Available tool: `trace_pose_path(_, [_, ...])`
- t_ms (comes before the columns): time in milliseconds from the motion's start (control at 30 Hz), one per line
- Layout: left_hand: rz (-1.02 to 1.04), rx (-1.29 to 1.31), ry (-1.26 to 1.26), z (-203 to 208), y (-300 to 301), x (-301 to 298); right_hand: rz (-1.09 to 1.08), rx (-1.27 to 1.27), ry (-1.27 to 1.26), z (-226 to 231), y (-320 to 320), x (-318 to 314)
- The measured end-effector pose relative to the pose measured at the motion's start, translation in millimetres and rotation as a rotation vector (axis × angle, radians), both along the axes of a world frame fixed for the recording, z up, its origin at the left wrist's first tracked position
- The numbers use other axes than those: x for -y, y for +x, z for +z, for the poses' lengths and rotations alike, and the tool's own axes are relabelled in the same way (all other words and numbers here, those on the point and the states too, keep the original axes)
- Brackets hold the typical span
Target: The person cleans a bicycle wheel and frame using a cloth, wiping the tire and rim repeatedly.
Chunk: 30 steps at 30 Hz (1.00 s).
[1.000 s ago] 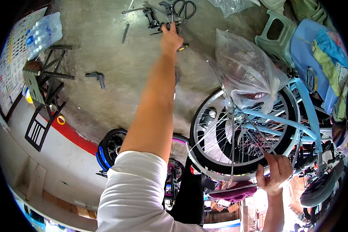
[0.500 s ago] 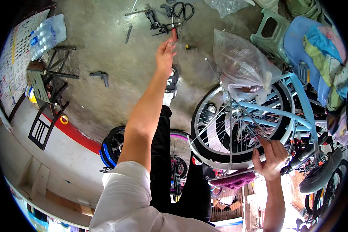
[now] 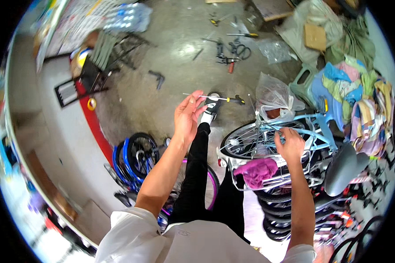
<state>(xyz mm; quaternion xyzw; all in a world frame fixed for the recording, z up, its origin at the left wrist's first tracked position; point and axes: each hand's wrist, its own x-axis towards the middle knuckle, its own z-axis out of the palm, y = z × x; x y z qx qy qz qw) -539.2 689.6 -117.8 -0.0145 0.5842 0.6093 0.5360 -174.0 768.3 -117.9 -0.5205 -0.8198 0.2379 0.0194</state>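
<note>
My left hand [image 3: 189, 118] is raised over the floor, its fingers closed on the metal shaft of a screwdriver [image 3: 219, 98]. The yellow and black handle points right, above my shoe. To the right, a light-blue bicycle [image 3: 311, 127] leans with its rear wheel [image 3: 239, 142] toward me. My right hand [image 3: 291, 144] is on it, fingers curled around a part near the wheel and frame; the exact part is hidden behind the fingers. A purple cloth [image 3: 256, 172] lies on the bicycle's rear rack.
Loose tools lie on the floor ahead: scissors [image 3: 242, 51], another screwdriver [image 3: 243, 34] and a black bracket-like part [image 3: 157, 79]. A plastic bag [image 3: 274, 98] sits by the bicycle. Folding chairs [image 3: 98, 70] stand at the left, cloths [image 3: 364, 101] at the right, more bicycles below.
My left hand has drawn back from the tools on the floor and now holds a screwdriver up. My right hand stays at the bicycle; the whole view has shifted.
</note>
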Motion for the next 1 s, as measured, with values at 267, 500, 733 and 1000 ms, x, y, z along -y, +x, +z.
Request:
trace_pose_path(267, [0.464,-0.031,0.163,144.9,42.7,163.2,-0.08,-0.204,-0.195,-24.4,13.1,-17.8])
trace_pose_path(500, [0.728,-0.102,0.273,212.7,64.6,279.8,0.029,-0.707,-1.276,148.6,-163.0,125.2])
trace_pose_path(733, [0.931,-0.178,0.347,232.6,104.0,366.4,0.132,-0.572,-1.525,203.4,-230.6,232.0])
trace_pose_path(1000, [0.864,-0.171,0.11,208.6,191.4,473.4,0.26,-0.61,-1.446,224.9,-216.6,294.7])
